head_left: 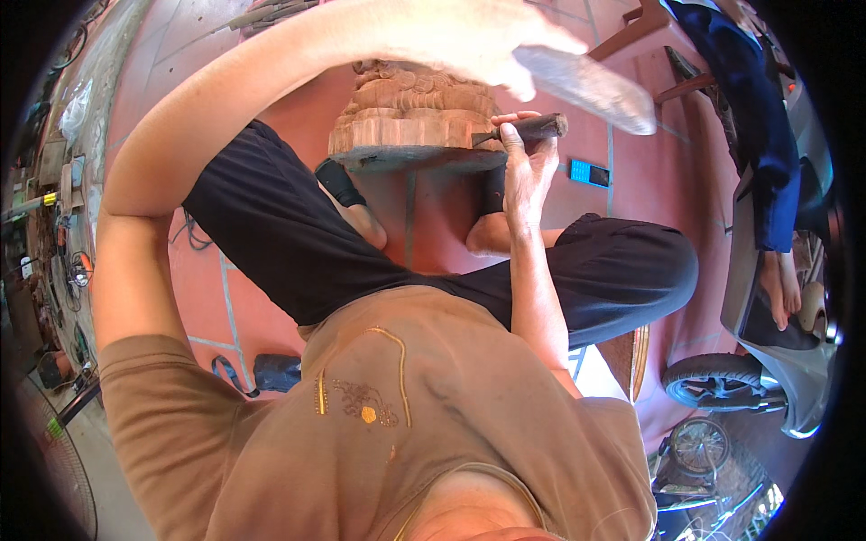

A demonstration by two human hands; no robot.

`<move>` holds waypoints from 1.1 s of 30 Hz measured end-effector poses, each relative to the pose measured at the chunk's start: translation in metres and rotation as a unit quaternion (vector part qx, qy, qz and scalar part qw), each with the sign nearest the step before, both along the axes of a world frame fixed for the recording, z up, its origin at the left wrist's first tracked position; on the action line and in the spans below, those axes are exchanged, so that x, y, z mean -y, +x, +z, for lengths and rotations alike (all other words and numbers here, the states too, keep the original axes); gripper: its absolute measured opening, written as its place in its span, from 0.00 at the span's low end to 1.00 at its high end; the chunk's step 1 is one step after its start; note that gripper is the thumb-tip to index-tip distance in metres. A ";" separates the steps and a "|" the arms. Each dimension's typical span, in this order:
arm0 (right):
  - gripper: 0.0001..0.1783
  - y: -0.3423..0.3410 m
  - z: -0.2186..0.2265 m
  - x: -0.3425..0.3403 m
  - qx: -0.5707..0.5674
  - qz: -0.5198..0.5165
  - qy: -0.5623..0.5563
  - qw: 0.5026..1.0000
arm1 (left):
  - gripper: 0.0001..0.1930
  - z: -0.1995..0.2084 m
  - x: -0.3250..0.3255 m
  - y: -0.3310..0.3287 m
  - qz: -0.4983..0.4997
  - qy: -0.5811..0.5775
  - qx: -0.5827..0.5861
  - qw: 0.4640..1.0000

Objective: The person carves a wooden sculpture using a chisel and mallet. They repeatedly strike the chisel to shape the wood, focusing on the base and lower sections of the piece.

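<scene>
A reddish-brown carved wood block (410, 108) with relief figures stands on the floor between my feet. My right hand (530, 167) is closed round a chisel (541, 127) with a dark handle, its blade pointing left against the block's right side. Raised above the carving, my left hand (510, 41) grips a wooden mallet (600, 88), smeared by motion, which extends to the right over the chisel. The hand is overexposed, and my left forearm covers the carving's far part. The mallet and the chisel handle appear apart.
A blue keypad phone (589, 173) lies on the red tiles to the right. More tools (271, 13) lie at the far left. A wheel (726, 380) and another person's foot (778, 287) are on the right. A dark pouch (276, 372) rests near my left hip.
</scene>
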State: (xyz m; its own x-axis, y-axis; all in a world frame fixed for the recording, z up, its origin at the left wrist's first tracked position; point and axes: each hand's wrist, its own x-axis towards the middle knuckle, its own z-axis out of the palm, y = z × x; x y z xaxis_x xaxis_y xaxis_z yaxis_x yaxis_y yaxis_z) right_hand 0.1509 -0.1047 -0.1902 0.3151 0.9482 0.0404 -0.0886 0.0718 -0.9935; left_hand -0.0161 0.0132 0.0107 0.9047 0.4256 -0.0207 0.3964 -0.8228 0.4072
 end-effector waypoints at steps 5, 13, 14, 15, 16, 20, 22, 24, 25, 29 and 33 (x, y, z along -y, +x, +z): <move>0.09 0.000 -0.005 -0.001 -0.006 -0.002 0.003 1.000 | 0.36 0.006 0.020 0.009 0.013 -0.076 0.132 0.988; 0.10 -0.001 -0.008 -0.001 -0.024 -0.001 0.000 1.000 | 0.35 0.003 0.007 0.007 -0.067 0.028 -0.054 0.996; 0.11 -0.001 -0.007 -0.001 -0.041 0.003 0.002 0.999 | 0.36 0.003 0.008 0.012 -0.043 0.007 -0.003 0.999; 0.11 -0.001 -0.006 -0.002 -0.035 0.003 -0.002 0.999 | 0.36 0.003 0.010 0.016 -0.020 -0.014 0.048 0.999; 0.12 -0.001 -0.005 -0.002 -0.029 0.002 -0.007 1.000 | 0.36 0.001 0.010 0.018 -0.015 -0.020 0.090 0.996; 0.12 -0.001 -0.011 -0.002 -0.047 0.009 0.018 0.999 | 0.37 -0.015 0.012 0.010 0.006 -0.055 0.119 0.991; 0.12 -0.001 -0.010 -0.002 -0.032 0.011 0.014 0.999 | 0.36 -0.021 0.007 0.000 -0.016 -0.014 0.045 0.999; 0.12 -0.001 -0.009 -0.003 -0.009 0.008 0.005 1.000 | 0.35 -0.013 0.004 -0.003 -0.048 0.039 -0.027 0.998; 0.13 -0.001 -0.007 -0.005 0.003 0.006 0.002 1.000 | 0.34 -0.007 0.003 -0.005 -0.058 0.083 -0.012 0.995; 0.14 0.000 -0.011 -0.002 -0.004 0.001 -0.007 1.000 | 0.34 -0.016 0.009 0.006 -0.036 0.070 0.156 0.985; 0.15 0.000 -0.015 -0.002 0.049 -0.022 -0.005 0.999 | 0.35 -0.013 0.029 0.005 0.016 -0.068 0.098 0.993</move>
